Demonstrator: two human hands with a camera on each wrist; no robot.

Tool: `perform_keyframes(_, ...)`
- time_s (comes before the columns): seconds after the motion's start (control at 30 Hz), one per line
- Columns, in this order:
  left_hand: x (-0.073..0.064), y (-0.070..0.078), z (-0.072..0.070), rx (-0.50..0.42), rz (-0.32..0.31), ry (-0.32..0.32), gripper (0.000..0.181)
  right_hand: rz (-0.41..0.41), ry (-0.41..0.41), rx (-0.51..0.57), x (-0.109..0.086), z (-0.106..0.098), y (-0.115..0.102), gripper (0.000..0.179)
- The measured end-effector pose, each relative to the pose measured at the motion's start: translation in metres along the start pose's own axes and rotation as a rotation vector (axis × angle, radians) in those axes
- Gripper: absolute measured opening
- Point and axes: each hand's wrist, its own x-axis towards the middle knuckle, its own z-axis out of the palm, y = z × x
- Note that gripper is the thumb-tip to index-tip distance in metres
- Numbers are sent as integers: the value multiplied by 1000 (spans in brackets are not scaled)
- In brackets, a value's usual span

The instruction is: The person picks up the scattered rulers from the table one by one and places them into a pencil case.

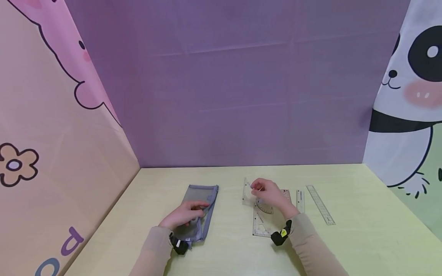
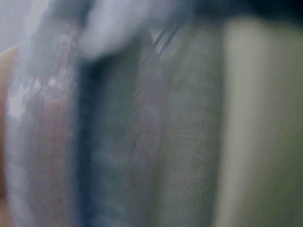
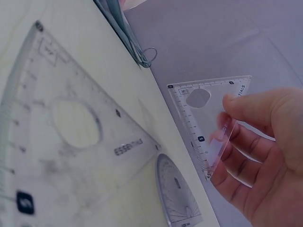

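Note:
A clear set square [image 3: 207, 120] with a round hole is pinched by its long edge between the thumb and fingers of my right hand [image 1: 271, 193]. It stands raised, tilted above the table. Below that hand lie a larger clear set square [image 1: 260, 226] and a half-round protractor [image 3: 177, 194]. On the left, my left hand [image 1: 184, 214] holds the edge of a blue-grey mesh zip pouch [image 1: 197, 193], index finger stretched over it. Blurred mesh [image 2: 189, 132] fills the left wrist view, so the fingertips' exact hold is hidden.
Right of the set squares lie a short clear ruler [image 1: 300, 200] and a longer one [image 1: 320, 205], slanted. Purple cloth [image 1: 221, 96] stands behind the pale table [image 1: 235, 253], with printed cloth panels at both sides.

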Motion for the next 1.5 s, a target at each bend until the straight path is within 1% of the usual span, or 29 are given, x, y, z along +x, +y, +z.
perform_keyframes(0.23,-1,-1,0,8,5,-3,44,38,3,101,1,-3,2,16)
perform_keyframes(0.5,0,0,0,-15,-15,-2,44,128,1,247,3,-5,2,21)
perform_keyframes(0.73,1,0,0,-11,-16,3,44,118,-45,436,0,-8,0,30)
perform_keyframes(0.97,0,0,0,-10,-16,2,45,170,-100,568,0,-5,3,38)
perform_keyframes(1.1,-1,0,0,-35,-17,10,44,174,-113,610,-1,-4,3,42)
perform_keyframes(1.2,-2,-2,0,-72,-35,21,42,185,-117,630,-3,-3,4,42)
perform_keyframes(1.33,-2,-6,0,-132,-67,45,40,205,-113,636,-4,0,4,40)
perform_keyframes(1.5,-1,-9,-4,-174,-71,84,38,211,-104,636,-3,2,4,36)
